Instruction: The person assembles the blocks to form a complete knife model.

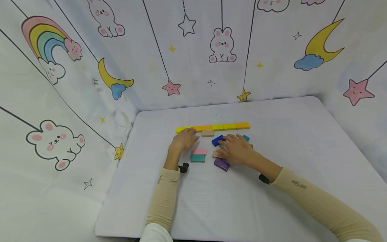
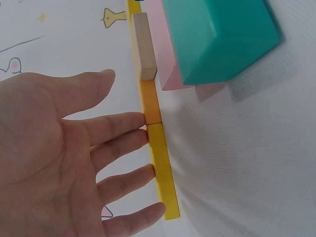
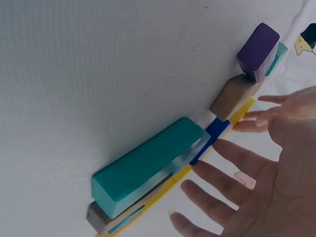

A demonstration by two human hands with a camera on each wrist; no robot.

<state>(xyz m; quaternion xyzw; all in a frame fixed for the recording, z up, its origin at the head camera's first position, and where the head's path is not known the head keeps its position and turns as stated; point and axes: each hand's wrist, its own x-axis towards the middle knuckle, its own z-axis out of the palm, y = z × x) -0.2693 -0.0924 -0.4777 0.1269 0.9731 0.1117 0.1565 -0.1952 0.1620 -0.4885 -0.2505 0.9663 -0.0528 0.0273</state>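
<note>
A long row of yellow and orange blocks (image 1: 220,127) lies end to end on the white table. My left hand (image 1: 182,139) is at the row's left part, its spread, fairly straight fingertips right at the yellow block (image 2: 165,173) in the left wrist view. My right hand (image 1: 237,149) reaches over loose blocks with loosely spread fingers and holds nothing. Its fingertips are close by the blue block (image 1: 216,140). Near its thumb sit a plain wooden block (image 1: 216,154) and a purple block (image 1: 221,164). A teal block (image 3: 148,163) shows in the right wrist view, partly hidden in the head view.
Between the hands, a pink block (image 1: 199,152) adjoins a teal-green block (image 1: 198,158). Another wooden block (image 1: 207,133) stands against the front of the row. Behind the table (image 1: 290,208) hangs a white cloth (image 1: 196,67) printed with rabbits, stars and moons.
</note>
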